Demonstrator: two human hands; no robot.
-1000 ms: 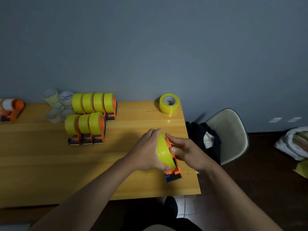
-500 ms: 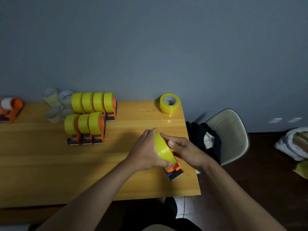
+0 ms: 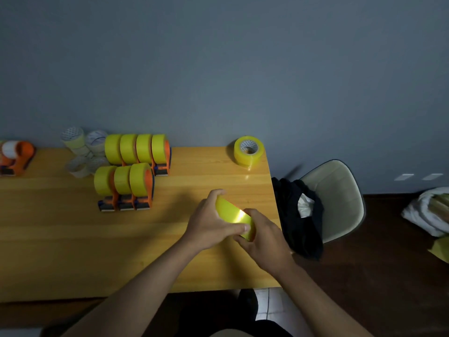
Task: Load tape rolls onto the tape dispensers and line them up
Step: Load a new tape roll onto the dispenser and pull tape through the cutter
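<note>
- Head view: both hands hold one yellow tape roll above the right part of the wooden table. The left hand is curled around the left side of the roll, with the thumb on its lower edge. The right hand is curled around its right lower end. I cannot see a dispenser under this roll, because the hands cover it.
- No brand or writing can be read. The loose yellow roll at the far right corner of the table has a white core with a small printed pattern, too small to read.
- Near the middle left stand two rows of loaded orange dispensers. The back row has four yellow rolls side by side, and the front row has three, touching each other.
- Left of the rows there are some pale clear tape rolls, stacked near the wall.
- At the far left edge an orange dispenser with a white roll stands apart from the others.
- Right of the table is a beige chair with dark clothes hanging on it, just beside the table edge. A white bundle lies on the dark floor at the right border.
</note>
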